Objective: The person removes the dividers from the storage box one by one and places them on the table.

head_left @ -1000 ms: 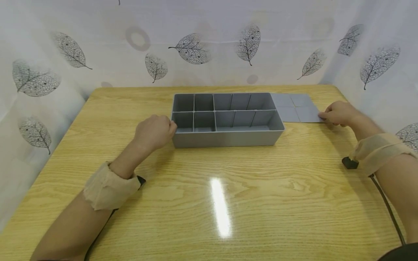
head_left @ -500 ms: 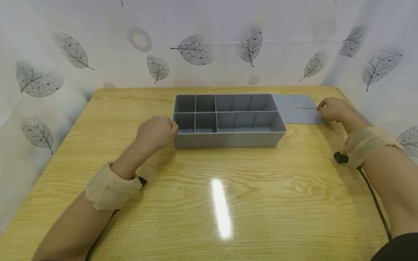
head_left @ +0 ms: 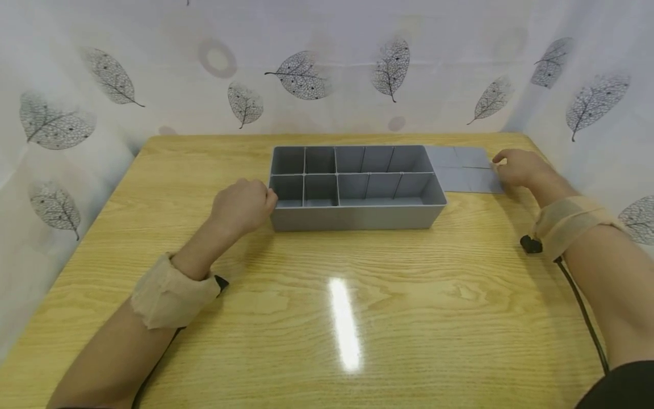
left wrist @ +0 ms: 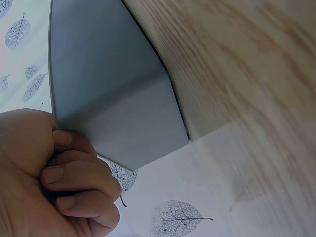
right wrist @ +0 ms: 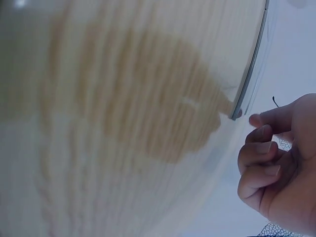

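Note:
A grey divided storage box [head_left: 357,218] stands at the back of the table, its visible compartments bare. My left hand [head_left: 240,207] grips the box's left end wall; in the left wrist view, curled fingers [left wrist: 81,177] meet the edge of the box wall [left wrist: 113,74]. Flat grey panels [head_left: 465,179] lie edge to edge just right of the box. Beside their right edge is my right hand [head_left: 521,167], thumb and index slightly parted. In the right wrist view, its fingertips [right wrist: 255,120] sit just off the panel edge [right wrist: 251,69], the other fingers loosely bent.
The wooden table [head_left: 388,318] has a bright reflection near its middle. A white leaf-print curtain [head_left: 347,34] hangs behind and along both sides. Small black cameras with cables hang at both wrists, the right camera [head_left: 531,244] close above the tabletop.
My right hand has shifted left and away along the panels' right edge, and its fingertips have come off the panels. The two right-hand panels have shifted slightly. My left hand stays on the box.

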Available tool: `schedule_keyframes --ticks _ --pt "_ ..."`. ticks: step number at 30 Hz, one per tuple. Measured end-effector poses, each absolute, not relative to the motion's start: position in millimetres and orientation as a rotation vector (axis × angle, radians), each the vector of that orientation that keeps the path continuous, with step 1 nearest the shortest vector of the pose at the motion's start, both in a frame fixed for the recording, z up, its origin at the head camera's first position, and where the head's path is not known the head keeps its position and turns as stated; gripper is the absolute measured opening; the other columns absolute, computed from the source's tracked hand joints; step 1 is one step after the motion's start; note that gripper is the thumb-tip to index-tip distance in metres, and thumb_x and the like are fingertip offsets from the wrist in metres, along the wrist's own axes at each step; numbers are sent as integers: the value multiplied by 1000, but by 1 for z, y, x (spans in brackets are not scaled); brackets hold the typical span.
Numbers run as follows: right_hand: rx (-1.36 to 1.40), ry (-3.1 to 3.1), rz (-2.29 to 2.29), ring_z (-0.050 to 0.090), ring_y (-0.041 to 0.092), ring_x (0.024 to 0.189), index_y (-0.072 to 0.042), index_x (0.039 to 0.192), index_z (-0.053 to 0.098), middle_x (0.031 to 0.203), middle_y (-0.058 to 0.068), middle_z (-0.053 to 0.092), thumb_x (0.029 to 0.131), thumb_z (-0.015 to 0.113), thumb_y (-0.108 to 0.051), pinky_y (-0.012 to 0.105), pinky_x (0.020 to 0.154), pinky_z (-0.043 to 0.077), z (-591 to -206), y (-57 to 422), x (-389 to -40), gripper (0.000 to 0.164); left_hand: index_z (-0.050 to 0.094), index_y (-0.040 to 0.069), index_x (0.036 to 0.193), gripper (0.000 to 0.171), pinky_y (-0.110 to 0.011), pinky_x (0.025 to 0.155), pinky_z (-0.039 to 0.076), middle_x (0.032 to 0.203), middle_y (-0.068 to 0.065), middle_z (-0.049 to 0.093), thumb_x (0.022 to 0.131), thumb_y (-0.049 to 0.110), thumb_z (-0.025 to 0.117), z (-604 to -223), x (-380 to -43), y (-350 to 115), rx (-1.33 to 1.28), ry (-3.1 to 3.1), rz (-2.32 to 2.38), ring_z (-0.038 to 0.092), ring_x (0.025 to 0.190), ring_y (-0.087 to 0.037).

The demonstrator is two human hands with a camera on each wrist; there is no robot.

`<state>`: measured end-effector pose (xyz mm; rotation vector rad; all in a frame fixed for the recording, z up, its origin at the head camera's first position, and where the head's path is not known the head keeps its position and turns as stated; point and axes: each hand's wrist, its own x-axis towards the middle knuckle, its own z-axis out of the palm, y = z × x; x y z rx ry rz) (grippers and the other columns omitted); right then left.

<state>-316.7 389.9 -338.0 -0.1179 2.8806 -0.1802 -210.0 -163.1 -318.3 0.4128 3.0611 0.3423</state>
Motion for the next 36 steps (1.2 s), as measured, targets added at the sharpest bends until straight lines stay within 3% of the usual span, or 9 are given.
schedule_keyframes --ticks 2,5,9,12,15,21,26,31,36 --pt "-144 2891 -152 35 57 110 3 128 40 128 38 37 93 26 -23 65 90 33 -338 385 -319 45 41 13 52 42 -26 38 25 48 1 35 91 24 29 -318 -210 -164 412 3062 343 28 43 -12" --pt "-156 2934 -190 39 53 108 3 127 41 126 36 41 95 25 -26 63 87 35 -334 374 -320 46 41 13 53 42 -26 38 26 49 1 36 91 25 29 -317 -209 -165 412 3061 350 29 44 -13" --pt "-211 3027 -237 52 37 77 5 120 45 95 26 58 97 27 -34 52 66 42 -318 347 -319 49 42 13 53 42 -27 39 26 49 1 36 91 25 29 -317 -209 -165 421 3061 359 30 44 -13" --pt "-297 3068 -224 48 25 57 2 118 48 71 13 58 97 28 -35 43 53 40 -299 315 -316 47 42 13 53 42 -27 38 26 49 1 36 91 24 30 -317 -209 -165 415 3068 359 31 44 -13" --pt "-392 3075 -196 45 21 49 -1 116 51 58 6 54 97 29 -35 39 50 39 -281 281 -312 45 42 13 53 42 -27 38 27 49 0 37 91 25 30 -317 -209 -166 414 3070 361 32 44 -13" --pt "-578 3049 -146 46 21 50 -5 106 58 56 4 53 96 35 -34 39 56 41 -256 223 -301 38 43 13 53 42 -25 37 25 48 1 36 91 25 30 -317 -209 -166 416 3053 369 31 43 -13" --pt "-726 2989 -118 48 20 57 -8 91 61 65 3 56 95 42 -34 39 60 42 -243 178 -286 33 43 13 53 41 -24 37 22 48 1 35 91 25 30 -317 -209 -165 412 3050 359 29 43 -12" --pt "-866 2911 -77 32 14 46 -14 60 48 52 -2 37 93 46 -33 33 55 37 -244 131 -267 39 42 13 52 43 -25 37 23 47 1 35 91 25 30 -317 -210 -166 419 3063 344 30 42 -12" --pt "-873 2812 -99 20 10 41 -19 50 39 47 -6 26 92 47 -39 29 48 33 -256 94 -250 48 43 13 53 43 -26 37 27 48 1 37 92 26 29 -318 -209 -167 421 3061 341 32 42 -13"
